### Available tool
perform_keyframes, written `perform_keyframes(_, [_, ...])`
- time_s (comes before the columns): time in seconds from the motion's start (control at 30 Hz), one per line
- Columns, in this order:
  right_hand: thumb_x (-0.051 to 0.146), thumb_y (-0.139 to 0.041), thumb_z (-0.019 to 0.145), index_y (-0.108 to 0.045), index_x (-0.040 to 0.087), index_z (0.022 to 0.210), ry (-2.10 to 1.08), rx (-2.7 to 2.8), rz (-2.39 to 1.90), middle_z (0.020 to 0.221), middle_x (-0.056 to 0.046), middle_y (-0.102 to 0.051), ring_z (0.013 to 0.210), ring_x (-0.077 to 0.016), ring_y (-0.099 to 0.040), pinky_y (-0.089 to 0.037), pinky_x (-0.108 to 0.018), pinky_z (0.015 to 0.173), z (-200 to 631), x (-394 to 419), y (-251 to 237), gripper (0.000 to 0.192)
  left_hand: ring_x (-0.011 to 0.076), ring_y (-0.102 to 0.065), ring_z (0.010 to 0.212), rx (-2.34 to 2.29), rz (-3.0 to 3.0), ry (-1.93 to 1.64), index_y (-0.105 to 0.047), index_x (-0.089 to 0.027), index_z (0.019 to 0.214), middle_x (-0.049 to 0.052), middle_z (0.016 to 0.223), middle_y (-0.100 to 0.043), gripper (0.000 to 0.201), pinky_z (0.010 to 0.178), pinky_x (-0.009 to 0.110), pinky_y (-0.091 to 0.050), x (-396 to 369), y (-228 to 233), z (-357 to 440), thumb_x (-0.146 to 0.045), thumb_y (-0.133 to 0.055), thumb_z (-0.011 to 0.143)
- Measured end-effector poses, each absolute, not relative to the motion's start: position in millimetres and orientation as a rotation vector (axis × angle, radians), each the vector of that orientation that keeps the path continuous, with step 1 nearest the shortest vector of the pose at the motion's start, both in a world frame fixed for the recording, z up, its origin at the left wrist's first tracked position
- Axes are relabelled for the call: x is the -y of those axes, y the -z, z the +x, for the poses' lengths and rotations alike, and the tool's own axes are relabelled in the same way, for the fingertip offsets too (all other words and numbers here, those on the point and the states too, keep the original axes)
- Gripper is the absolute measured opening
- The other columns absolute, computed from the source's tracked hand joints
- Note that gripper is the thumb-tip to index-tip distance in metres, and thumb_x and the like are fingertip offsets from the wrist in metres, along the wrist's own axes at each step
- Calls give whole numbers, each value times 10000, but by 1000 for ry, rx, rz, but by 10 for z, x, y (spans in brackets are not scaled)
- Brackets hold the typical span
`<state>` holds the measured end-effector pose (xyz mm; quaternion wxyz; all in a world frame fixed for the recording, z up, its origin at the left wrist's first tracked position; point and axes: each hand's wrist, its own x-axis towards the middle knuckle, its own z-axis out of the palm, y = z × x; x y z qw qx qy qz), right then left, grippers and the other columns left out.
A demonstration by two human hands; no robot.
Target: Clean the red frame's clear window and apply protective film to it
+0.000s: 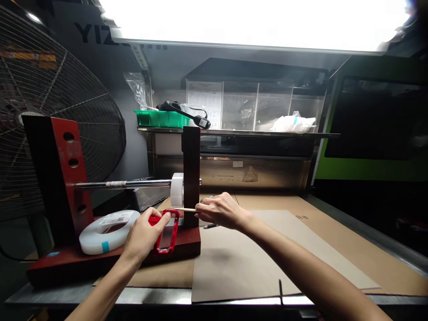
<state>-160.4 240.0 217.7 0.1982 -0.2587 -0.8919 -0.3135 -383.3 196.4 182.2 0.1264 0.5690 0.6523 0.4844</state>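
My left hand (pixel 145 232) is closed on a red rectangular frame (pixel 174 234) with an open middle, holding it tilted above the dark red wooden stand. A slim pale stick (pixel 183 209) reaches from the fingers of my right hand (pixel 220 209) to the frame's top edge; its tip is too small to make out. Just above the frame, a white roll of tape (pixel 177 189) hangs on a metal rod (pixel 143 183) between the stand's uprights. Beside my left hand, a large translucent roll (pixel 92 236) with a white label lies on the stand's base (pixel 190 240).
Brown cardboard sheets (pixel 240 258) cover the bench, with a black pen (pixel 210 226) near the stand. A green bin (pixel 162 119) and white plastic bags (pixel 294 124) sit on the shelf behind. At left stands a large fan (pixel 96 107); overhead is a bright lamp (pixel 254 22).
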Motion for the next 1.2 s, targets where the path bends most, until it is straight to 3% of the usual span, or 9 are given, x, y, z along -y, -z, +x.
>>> perform_keyframes(0.5, [287, -321, 975, -584, 176, 918, 868, 2688, -863, 795, -66, -649, 595, -133, -569, -194, -265, 467, -1712, -2254, -2309, 291, 183, -465, 553, -1919, 1632, -1398, -467, -238, 615, -39, 516, -512, 322, 564, 289, -333, -1964, -1818, -3846, -538, -560, 685])
perform_keyframes(0.67, [215, -362, 940, -612, 151, 845, 740, 2693, -1023, 724, -73, -656, 529, -114, -510, -171, -279, 475, -1362, -2313, -1950, 275, 173, -453, 553, -1861, 1560, -1426, -463, -232, 600, -46, 519, -503, 364, 568, 283, -333, -1870, -1786, -3906, -565, -597, 660])
perform_keyframes(0.8, [271, -469, 898, -626, 165, 769, 622, 2709, -1090, 684, -29, -637, 486, -83, -435, -174, -261, 463, -983, -2348, -1514, 228, 171, -456, 527, -1760, 1449, -1434, -467, -233, 595, -46, 498, -498, 403, 543, 279, -349, -1786, -1779, -3887, -610, -595, 659])
perform_keyframes(0.97, [349, -585, 833, -657, 189, 789, 536, 2713, -1148, 725, -15, -630, 447, -71, -370, -163, -248, 453, -719, -2356, -1219, 181, 204, -552, 629, -1664, 1264, -1458, -553, -226, 680, 1, 617, -623, 439, 579, 285, -414, -1699, -1807, -3820, -655, -480, 734])
perform_keyframes(1.1, [245, -445, 916, -637, 138, 883, 558, 2574, -1199, 807, -79, -628, 463, -89, -414, -156, -269, 463, -707, -2288, -1368, 222, 157, -537, 553, -1586, 1141, -1454, -561, -209, 703, 1, 563, -621, 430, 535, 231, -414, -1622, -1823, -3770, -632, -503, 754])
perform_keyframes(1.2, [195, -343, 954, -636, 133, 882, 533, 2447, -1208, 783, -80, -628, 537, -111, -493, -231, -259, 484, -816, -2157, -1578, 308, 148, -535, 505, -1482, 996, -1423, -551, -208, 743, 9, 573, -619, 382, 456, 214, -408, -1547, -1853, -3681, -588, -526, 771])
